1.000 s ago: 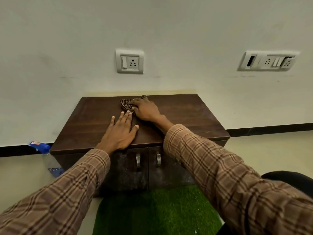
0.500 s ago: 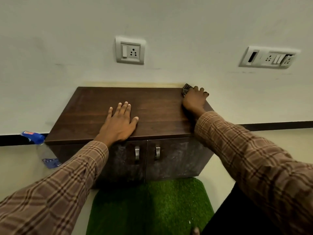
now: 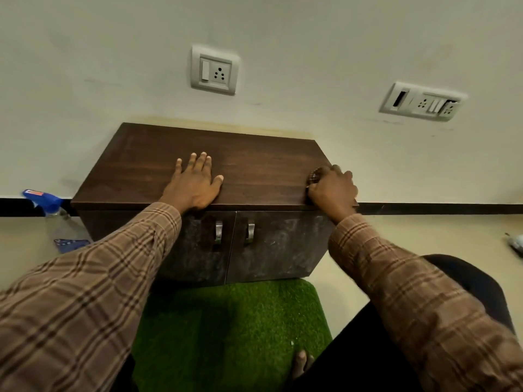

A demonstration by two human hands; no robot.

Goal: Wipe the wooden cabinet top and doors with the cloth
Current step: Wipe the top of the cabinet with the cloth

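A low dark wooden cabinet [image 3: 254,168] stands against the wall, its two doors [image 3: 277,244] closed with metal handles at the middle. My right hand [image 3: 334,190] presses a small checked cloth [image 3: 314,175] onto the top's front right corner; most of the cloth is hidden under the fingers. My left hand [image 3: 195,185] lies flat with fingers spread on the top near its front edge, left of centre, holding nothing.
A spray bottle [image 3: 53,219] with a blue head stands on the floor left of the cabinet. A green turf mat [image 3: 226,332] lies in front. Two socket plates [image 3: 214,70] sit on the wall above. My bare toe [image 3: 301,360] rests on the mat.
My right hand slid the cloth from the top's middle rear to the back right corner, then forward along the right edge to the front right corner. My left hand stayed put.
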